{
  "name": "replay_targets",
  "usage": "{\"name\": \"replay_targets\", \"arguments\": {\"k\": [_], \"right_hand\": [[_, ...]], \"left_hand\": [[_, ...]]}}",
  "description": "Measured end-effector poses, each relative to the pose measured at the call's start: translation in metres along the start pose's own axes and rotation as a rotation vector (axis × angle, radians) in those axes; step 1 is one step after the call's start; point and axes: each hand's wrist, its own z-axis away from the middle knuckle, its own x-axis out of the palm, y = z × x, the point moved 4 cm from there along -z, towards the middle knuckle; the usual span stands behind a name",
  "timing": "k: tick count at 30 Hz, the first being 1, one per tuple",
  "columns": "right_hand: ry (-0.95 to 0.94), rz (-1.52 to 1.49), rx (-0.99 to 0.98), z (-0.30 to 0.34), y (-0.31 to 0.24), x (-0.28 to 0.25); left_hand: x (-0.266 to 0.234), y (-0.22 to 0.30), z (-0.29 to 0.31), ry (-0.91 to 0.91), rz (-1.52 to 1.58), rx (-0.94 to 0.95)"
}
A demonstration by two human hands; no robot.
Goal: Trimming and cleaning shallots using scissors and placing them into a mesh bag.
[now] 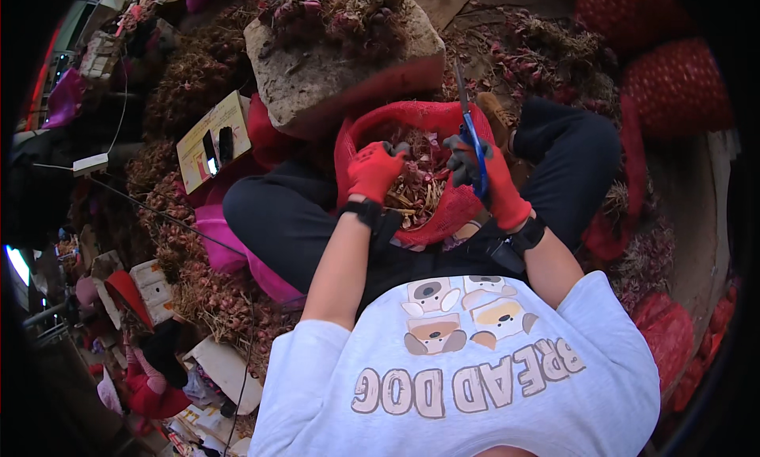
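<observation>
I sit cross-legged with a red mesh bag (pixel 352 128) standing open between my legs, its rim rolled outward. Inside lie small reddish shallots with dry stalks and loose skins (pixel 421 189). My left hand (pixel 375 170), in a red glove with grey fingertips, is over the bag's left side. Its fingers are curled together, and what they pinch is too small to make out. At the bag's right side my right hand (pixel 489 172), gloved alike, grips blue-handled scissors (pixel 478 144) with the blades pointing away from me.
Ahead stands a pale foam block (pixel 317 89) topped with bunches of dried shallots (pixel 340 14). More shallots (pixel 214 299) are heaped at left, near two dark phones (pixel 226 143) on a cardboard piece (pixel 194 152). Full red mesh sacks (pixel 677 85) stand far right. A person in red (pixel 154 390) is at lower left.
</observation>
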Motion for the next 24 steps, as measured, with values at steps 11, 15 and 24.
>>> {"name": "replay_targets", "arguments": {"k": [11, 15, 24], "right_hand": [[-0.04, 0.062, 0.182, -0.003, 0.011, -0.006], [-0.143, 0.019, 0.186, 0.003, 0.009, 0.01], [-0.174, 0.173, 0.047, -0.004, 0.008, 0.016]], "left_hand": [[-0.019, -0.008, 0.02, -0.132, 0.575, 0.569], [-0.03, -0.003, 0.059, -0.469, 1.418, 0.075], [0.005, -0.008, 0.066, -0.4, 1.365, 0.098]]}}
